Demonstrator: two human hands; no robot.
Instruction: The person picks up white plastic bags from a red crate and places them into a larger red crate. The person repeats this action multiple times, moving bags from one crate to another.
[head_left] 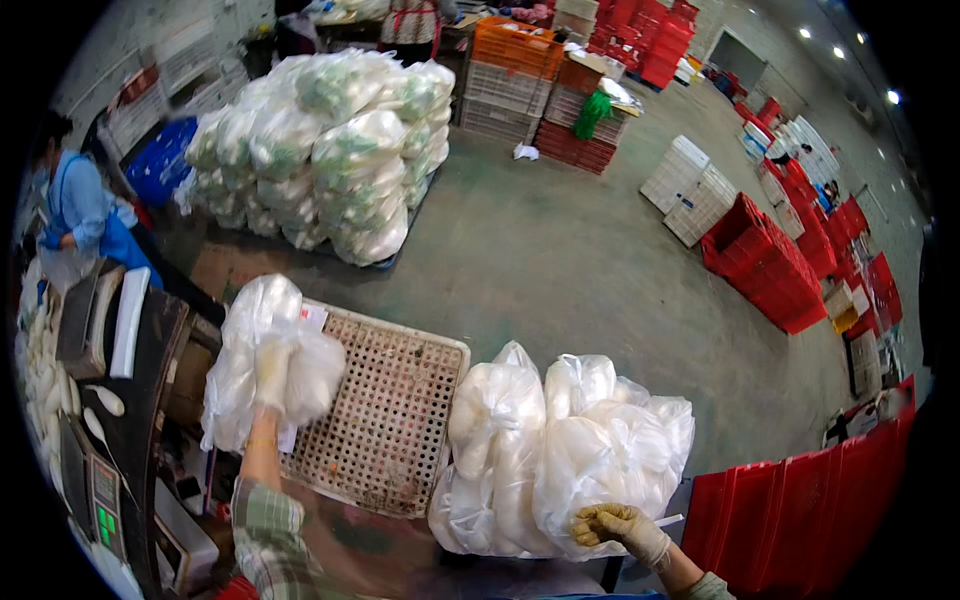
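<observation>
My left hand [272, 372], in a pale glove, grips a clear plastic bag of white radishes [242, 335] over the left side of an upturned perforated crate [380, 410]. Motion blurs its fingers a little. To the right, my right hand [618, 528] wears a yellowish glove, with its fingers curled in front of a full bag of white radishes [610, 450]. Beside that wrist a thin white stick [670, 520] pokes out; what the curled fingers hold is hidden. Another full bag [490, 450] stands between this one and the crate.
A dark table [150, 370] at left carries loose white radishes [105, 400] and a scale [106, 500]. A person in a blue apron [85, 210] works there. Beyond stands a pallet of filled bags [320, 150]. Red crates [765, 265] and a red panel [790, 520] lie right.
</observation>
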